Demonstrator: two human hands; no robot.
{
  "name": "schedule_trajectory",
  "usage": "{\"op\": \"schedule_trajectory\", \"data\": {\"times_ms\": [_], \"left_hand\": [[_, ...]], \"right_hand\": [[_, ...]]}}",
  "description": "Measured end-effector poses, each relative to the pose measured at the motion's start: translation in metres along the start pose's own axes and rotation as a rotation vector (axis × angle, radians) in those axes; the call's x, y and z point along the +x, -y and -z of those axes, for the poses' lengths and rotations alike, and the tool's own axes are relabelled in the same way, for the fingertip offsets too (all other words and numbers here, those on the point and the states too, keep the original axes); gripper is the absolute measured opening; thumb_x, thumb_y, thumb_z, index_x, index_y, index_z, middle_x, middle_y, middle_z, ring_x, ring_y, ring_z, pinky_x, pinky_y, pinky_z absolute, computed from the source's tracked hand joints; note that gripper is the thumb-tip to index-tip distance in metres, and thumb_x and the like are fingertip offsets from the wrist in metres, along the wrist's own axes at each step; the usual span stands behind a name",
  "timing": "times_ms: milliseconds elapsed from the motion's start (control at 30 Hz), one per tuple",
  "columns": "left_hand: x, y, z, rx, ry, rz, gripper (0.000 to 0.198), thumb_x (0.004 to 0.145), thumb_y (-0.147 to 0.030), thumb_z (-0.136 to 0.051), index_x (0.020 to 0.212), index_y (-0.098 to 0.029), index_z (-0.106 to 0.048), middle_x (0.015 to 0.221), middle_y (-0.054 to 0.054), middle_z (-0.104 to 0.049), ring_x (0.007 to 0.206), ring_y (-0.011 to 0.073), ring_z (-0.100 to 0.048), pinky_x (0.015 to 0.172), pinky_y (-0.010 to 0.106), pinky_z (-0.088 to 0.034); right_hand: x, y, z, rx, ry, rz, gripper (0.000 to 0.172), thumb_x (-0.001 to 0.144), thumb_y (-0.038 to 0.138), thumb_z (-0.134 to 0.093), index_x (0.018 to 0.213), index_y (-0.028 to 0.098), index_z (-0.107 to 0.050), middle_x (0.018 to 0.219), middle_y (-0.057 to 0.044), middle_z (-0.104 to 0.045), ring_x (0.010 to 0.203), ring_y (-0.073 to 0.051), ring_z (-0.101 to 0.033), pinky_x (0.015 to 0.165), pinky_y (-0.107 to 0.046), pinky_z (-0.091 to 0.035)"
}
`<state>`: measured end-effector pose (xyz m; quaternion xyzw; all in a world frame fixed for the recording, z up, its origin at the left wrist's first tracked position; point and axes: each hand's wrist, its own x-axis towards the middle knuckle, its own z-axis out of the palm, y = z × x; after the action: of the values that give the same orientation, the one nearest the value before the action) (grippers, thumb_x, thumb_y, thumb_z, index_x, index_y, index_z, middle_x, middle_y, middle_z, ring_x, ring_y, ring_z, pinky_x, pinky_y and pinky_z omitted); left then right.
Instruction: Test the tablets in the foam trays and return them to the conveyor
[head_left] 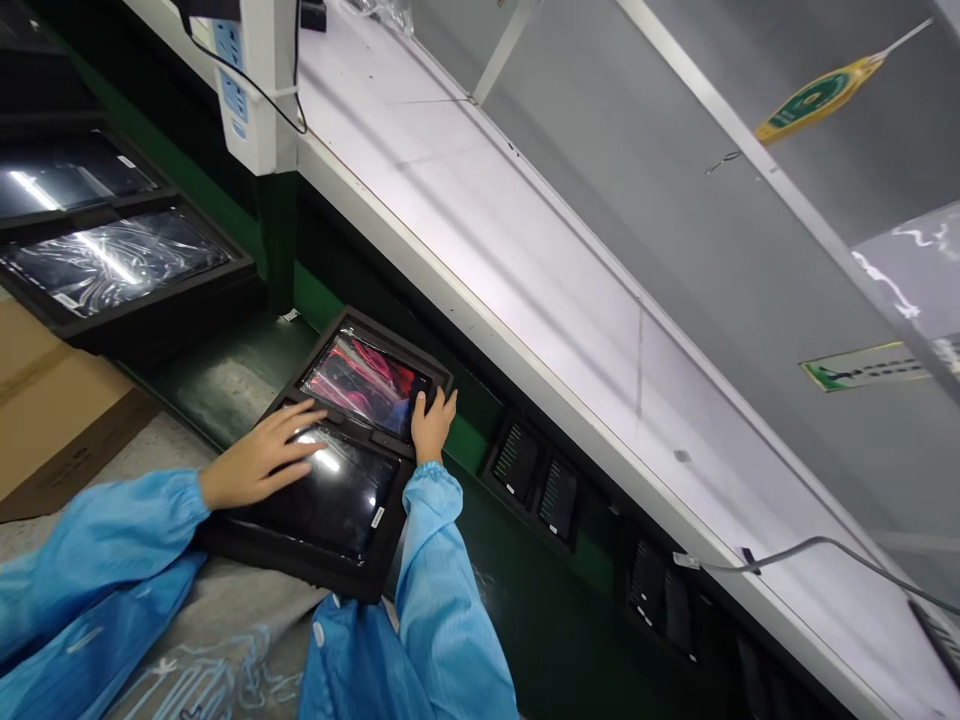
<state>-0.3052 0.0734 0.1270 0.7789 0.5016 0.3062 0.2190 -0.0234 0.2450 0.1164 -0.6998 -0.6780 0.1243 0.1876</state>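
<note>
A black foam tray (352,575) holds two screens wrapped in plastic film. The far screen (360,385) shows a red and pink picture; the near screen (337,495) is dark and glossy. My left hand (259,460) lies flat with fingers stretched out across the near screen's upper left edge. My right hand (433,425) rests at the right edge of the far screen, its fingers curled over that edge. Both arms wear blue sleeves.
A stack of black trays (112,265) with wrapped screens stands at the left, above a cardboard box (52,410). A long white shelf (525,270) runs diagonally behind. A white power strip (251,90) with a cable hangs at the top left. Dark vents (536,480) sit under the shelf.
</note>
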Motion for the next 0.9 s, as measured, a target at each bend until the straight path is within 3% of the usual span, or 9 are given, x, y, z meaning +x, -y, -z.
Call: {"op": "schedule_trajectory", "data": {"times_ms": [133,233,333,467,567,667,767,900], "left_hand": [[-0.056,-0.017,-0.010,0.079,0.057,-0.075,0.043,0.096,-0.038,-0.049,0.137,-0.045,-0.059,0.158,-0.004,-0.044,0.150,0.0283,-0.034,0.124,0.051,-0.030],[-0.074,-0.023,-0.018,0.125,0.082,-0.108,0.045,0.096,-0.038,-0.050,0.140,-0.043,-0.057,0.159,-0.003,-0.043,0.151,0.0277,-0.033,0.124,0.051,-0.027],[-0.071,-0.020,-0.025,0.173,0.120,-0.153,0.038,0.097,-0.039,-0.050,0.133,-0.039,-0.064,0.159,-0.002,-0.042,0.151,0.0276,-0.032,0.126,0.050,-0.022],[-0.042,0.003,-0.029,0.215,0.130,-0.140,0.031,0.099,-0.041,-0.051,0.122,-0.038,-0.071,0.158,-0.002,-0.045,0.149,0.0292,-0.034,0.124,0.052,-0.025],[-0.017,0.023,-0.027,0.223,0.009,0.015,0.034,0.100,-0.044,-0.048,0.118,-0.032,-0.074,0.157,0.005,-0.046,0.150,0.0338,-0.032,0.120,0.055,-0.030],[-0.008,0.035,-0.025,0.190,-0.178,0.245,0.045,0.100,-0.049,-0.041,0.124,-0.025,-0.070,0.154,0.012,-0.048,0.150,0.0374,-0.030,0.119,0.060,-0.030],[-0.025,0.038,-0.031,0.088,-0.303,0.443,0.057,0.098,-0.055,-0.038,0.141,-0.021,-0.055,0.149,0.015,-0.051,0.146,0.0363,-0.038,0.119,0.060,-0.030],[-0.064,0.033,-0.039,-0.150,-0.260,0.632,0.074,0.093,-0.063,-0.043,0.152,-0.017,-0.036,0.152,0.017,-0.048,0.140,0.0347,-0.046,0.118,0.054,-0.035]], "right_hand": [[-0.007,-0.005,-0.005,0.033,-0.023,0.058,0.057,0.104,0.044,-0.039,0.146,0.008,-0.048,0.162,-0.028,-0.028,0.151,-0.034,-0.029,0.117,-0.048,-0.033],[-0.007,-0.007,-0.008,0.062,-0.023,0.024,0.057,0.104,0.046,-0.035,0.143,0.008,-0.050,0.159,-0.028,-0.031,0.149,-0.035,-0.033,0.115,-0.048,-0.036],[-0.006,-0.009,-0.010,0.074,-0.026,0.029,0.058,0.103,0.048,-0.033,0.142,0.009,-0.051,0.159,-0.028,-0.031,0.148,-0.036,-0.034,0.113,-0.049,-0.038],[-0.006,-0.010,-0.011,0.086,-0.043,0.054,0.059,0.103,0.049,-0.031,0.139,0.008,-0.053,0.157,-0.028,-0.033,0.147,-0.037,-0.034,0.113,-0.052,-0.037],[-0.006,-0.012,-0.009,0.095,-0.060,0.065,0.057,0.103,0.046,-0.032,0.136,0.007,-0.056,0.156,-0.029,-0.035,0.147,-0.037,-0.035,0.114,-0.052,-0.037],[-0.007,-0.010,-0.005,0.099,-0.082,0.075,0.052,0.102,0.041,-0.034,0.133,0.007,-0.058,0.154,-0.028,-0.039,0.146,-0.037,-0.035,0.115,-0.054,-0.035],[-0.017,0.007,-0.006,0.110,-0.092,0.164,0.047,0.101,0.034,-0.035,0.131,0.009,-0.061,0.154,-0.023,-0.042,0.147,-0.034,-0.033,0.118,-0.055,-0.031],[-0.043,0.055,-0.017,0.123,0.084,0.463,0.040,0.103,0.032,-0.037,0.126,0.020,-0.068,0.159,-0.010,-0.041,0.154,-0.031,-0.020,0.123,-0.057,-0.024]]}}
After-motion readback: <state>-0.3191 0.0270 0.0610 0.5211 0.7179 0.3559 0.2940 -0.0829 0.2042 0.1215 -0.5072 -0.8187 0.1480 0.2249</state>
